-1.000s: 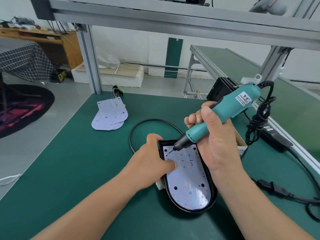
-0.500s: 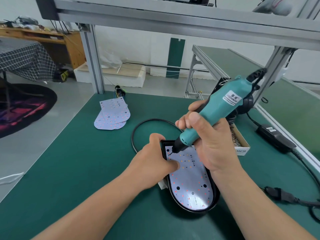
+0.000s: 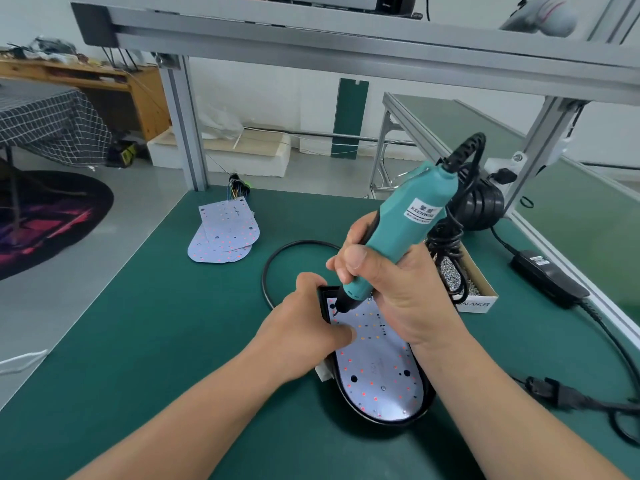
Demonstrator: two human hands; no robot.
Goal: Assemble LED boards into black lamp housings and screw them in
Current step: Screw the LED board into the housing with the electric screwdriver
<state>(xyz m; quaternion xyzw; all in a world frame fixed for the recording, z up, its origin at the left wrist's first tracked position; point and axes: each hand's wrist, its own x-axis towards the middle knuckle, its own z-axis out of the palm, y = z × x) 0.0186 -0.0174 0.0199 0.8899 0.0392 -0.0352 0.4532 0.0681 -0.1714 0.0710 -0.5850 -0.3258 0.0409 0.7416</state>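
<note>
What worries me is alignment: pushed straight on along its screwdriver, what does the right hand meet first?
Likely the LED board, near its far-left corner inside the black housing; contact depth is unclear.

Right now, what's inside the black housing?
An LED board lies in the housing, the screwdriver tip at its far left corner. The left hand grips the housing's edge, thumb on the board. The right hand covers its far right; anything beneath is hidden.

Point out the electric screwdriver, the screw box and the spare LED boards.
electric screwdriver (image 3: 429,188), head view, teal body.
screw box (image 3: 478,303), head view, front cardboard wall.
spare LED boards (image 3: 225,233), head view, top board's face.
</note>
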